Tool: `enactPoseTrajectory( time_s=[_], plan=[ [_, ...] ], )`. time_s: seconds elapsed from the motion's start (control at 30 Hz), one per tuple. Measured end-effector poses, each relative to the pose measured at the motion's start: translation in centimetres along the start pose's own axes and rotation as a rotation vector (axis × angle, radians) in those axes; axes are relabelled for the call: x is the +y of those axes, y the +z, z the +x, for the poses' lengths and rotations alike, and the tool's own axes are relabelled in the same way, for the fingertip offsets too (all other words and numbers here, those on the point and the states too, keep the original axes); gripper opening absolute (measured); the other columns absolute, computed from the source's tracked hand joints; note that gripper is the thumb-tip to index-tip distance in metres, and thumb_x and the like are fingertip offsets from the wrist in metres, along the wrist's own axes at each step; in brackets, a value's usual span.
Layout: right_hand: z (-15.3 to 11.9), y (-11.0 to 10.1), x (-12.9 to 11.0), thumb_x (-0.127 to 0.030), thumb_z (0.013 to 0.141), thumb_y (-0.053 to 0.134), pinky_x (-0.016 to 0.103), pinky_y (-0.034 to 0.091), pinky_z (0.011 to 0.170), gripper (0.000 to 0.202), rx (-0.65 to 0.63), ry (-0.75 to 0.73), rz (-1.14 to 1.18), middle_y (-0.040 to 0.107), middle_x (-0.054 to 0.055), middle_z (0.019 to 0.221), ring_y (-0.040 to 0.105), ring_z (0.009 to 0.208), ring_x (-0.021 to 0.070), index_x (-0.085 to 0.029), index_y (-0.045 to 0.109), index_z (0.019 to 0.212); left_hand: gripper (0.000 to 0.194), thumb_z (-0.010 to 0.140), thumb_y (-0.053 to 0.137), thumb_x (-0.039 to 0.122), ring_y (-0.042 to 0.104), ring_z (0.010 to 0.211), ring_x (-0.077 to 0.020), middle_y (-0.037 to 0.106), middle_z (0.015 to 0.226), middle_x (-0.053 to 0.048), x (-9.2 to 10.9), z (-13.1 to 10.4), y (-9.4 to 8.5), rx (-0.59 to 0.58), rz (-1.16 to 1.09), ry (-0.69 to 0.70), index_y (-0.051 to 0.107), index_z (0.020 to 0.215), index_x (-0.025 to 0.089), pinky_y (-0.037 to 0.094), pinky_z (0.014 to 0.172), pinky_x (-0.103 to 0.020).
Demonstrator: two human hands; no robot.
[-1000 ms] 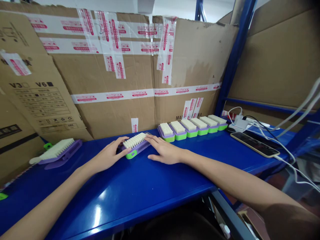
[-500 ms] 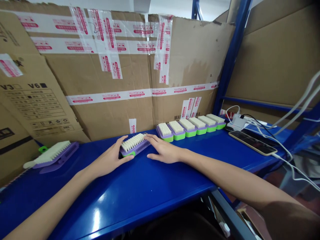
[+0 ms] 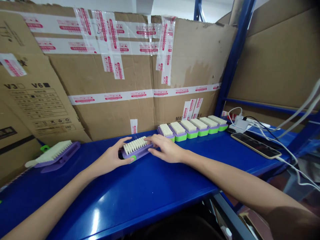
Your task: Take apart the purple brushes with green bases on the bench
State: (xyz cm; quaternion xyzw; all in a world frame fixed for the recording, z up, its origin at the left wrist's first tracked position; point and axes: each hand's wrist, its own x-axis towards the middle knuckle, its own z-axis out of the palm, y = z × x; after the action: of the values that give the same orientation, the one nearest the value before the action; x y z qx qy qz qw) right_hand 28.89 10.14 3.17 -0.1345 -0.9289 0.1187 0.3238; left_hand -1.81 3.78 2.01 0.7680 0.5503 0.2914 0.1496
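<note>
A scrub brush with cream bristles facing up and a purple and green body lies at a slant on the blue shelf. My left hand grips its left end, thumb at the near side by a green patch and fingers at the far side. At the opposite end my right hand has its thumb on the near side and its fingers over the bristles' right edge. Behind my right hand begins a row of several similar brushes, bristles up. Another brush, with a purple handle part, lies far left.
Taped cardboard stands along the back of the blue shelf. On the right lie a phone with a white cable and a charger among tangled wires. A blue post rises at the right rear.
My right hand's fingers and thumb have closed in on the brush's right end. My left hand stays at the left end. The whole view has shifted slightly.
</note>
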Motion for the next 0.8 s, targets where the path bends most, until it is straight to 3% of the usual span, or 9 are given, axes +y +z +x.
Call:
enactPoseTrajectory(
  time_s=[0.17, 0.27, 0.4, 0.67, 0.8],
  plan=[
    [0.1, -0.5, 0.0, -0.034, 0.107, 0.061, 0.056, 0.048, 0.12, 0.054, 0.024, -0.01, -0.034, 0.056, 0.02, 0.15, 0.054, 0.143, 0.0324, -0.017, 0.044, 0.155, 0.099, 0.08, 0.085, 0.059, 0.061, 0.143, -0.0362, 0.053, 0.164, -0.016, 0.7, -0.1, -0.1, -0.071, -0.009, 0.015, 0.038, 0.162, 0.03, 0.052, 0.118, -0.054],
    [-0.1, -0.1, 0.3, -0.04, 0.106, 0.064, 0.058, 0.044, 0.124, 0.067, -0.038, 0.003, -0.042, 0.048, 0.022, 0.16, 0.047, 0.152, 0.0342, -0.017, 0.036, 0.161, 0.095, 0.08, 0.084, 0.061, 0.058, 0.146, -0.0389, 0.053, 0.164, -0.017, 0.4, -0.2, -0.2, -0.057, 0.09, 0.004, 0.043, 0.159, 0.028, 0.047, 0.121, -0.058],
    [-0.3, 0.5, 0.7, -0.041, 0.103, 0.069, 0.06, 0.042, 0.126, 0.081, -0.122, 0.079, -0.091, 0.041, 0.025, 0.168, 0.041, 0.156, 0.0376, -0.014, 0.027, 0.166, 0.088, 0.088, 0.078, 0.059, 0.059, 0.145, -0.0346, 0.055, 0.162, -0.016, -0.2, -0.2, -0.3, -0.083, 0.067, 0.007, 0.039, 0.16, 0.027, 0.047, 0.123, -0.054],
    [-0.3, 0.6, 1.3, -0.046, 0.099, 0.075, 0.06, 0.046, 0.121, 0.089, -0.245, 0.187, -0.098, 0.045, 0.03, 0.164, 0.05, 0.149, 0.0427, -0.006, 0.031, 0.165, 0.101, 0.089, 0.078, 0.062, 0.051, 0.152, -0.037, 0.044, 0.169, -0.017, 0.0, -0.3, 0.1, -0.029, 0.117, 0.061, 0.025, 0.168, 0.028, 0.042, 0.126, -0.059],
    [-0.3, 0.8, 0.9, -0.051, 0.097, 0.077, 0.06, 0.048, 0.117, 0.088, -0.236, 0.167, -0.065, 0.052, 0.027, 0.159, 0.055, 0.143, 0.0417, -0.011, 0.037, 0.164, 0.102, 0.086, 0.082, 0.062, 0.044, 0.156, -0.0383, 0.044, 0.169, -0.014, 1.5, -0.5, 0.3, 0.01, 0.251, 0.162, 0.029, 0.168, 0.032, 0.039, 0.127, -0.061]
  ],
)
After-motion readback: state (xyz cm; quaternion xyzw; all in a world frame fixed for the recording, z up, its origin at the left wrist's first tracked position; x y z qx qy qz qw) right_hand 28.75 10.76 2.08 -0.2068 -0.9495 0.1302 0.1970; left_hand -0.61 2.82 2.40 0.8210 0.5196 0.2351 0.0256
